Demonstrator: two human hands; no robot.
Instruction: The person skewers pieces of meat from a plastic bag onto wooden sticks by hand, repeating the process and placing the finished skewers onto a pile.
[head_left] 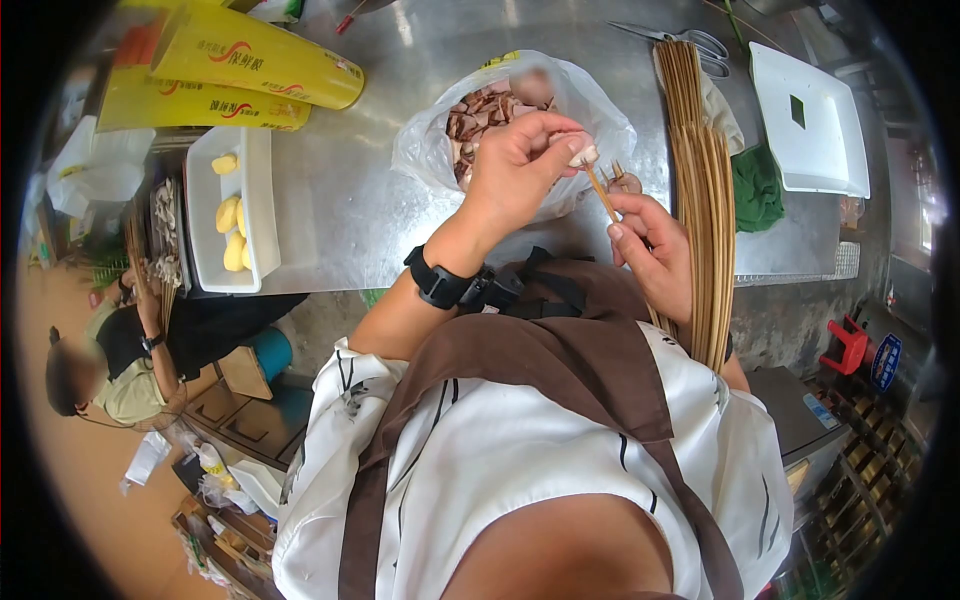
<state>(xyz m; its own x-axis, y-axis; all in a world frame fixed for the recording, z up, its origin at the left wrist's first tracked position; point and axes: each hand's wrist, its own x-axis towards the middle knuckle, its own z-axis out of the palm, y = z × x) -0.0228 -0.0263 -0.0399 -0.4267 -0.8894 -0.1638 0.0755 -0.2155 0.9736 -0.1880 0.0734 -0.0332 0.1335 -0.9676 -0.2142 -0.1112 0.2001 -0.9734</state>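
Note:
My left hand (pixel 512 172) pinches a small pale pinkish piece of meat (pixel 584 155) between thumb and fingers. In my right hand (pixel 655 248) is a thin bamboo skewer (pixel 602 194), whose upper end meets that piece. Just behind the right fingers, another pinkish piece (pixel 627 183) shows beside a skewer tip; how it is held is hidden. Under and behind my left hand an open clear plastic bag (pixel 590 100) holds many brown and pink meat pieces (pixel 485 115). A long bundle of bamboo skewers (pixel 706 190) lies close to the right of my right hand.
Left on the metal table (pixel 390 60) are a white tray (pixel 262 160) of yellow lumps and yellow rolls (pixel 255 60). Scissors (pixel 690 42), a green cloth (pixel 758 188) and a white tray (pixel 845 130) lie right. Another person (pixel 130 345) sits at far left, holding skewers.

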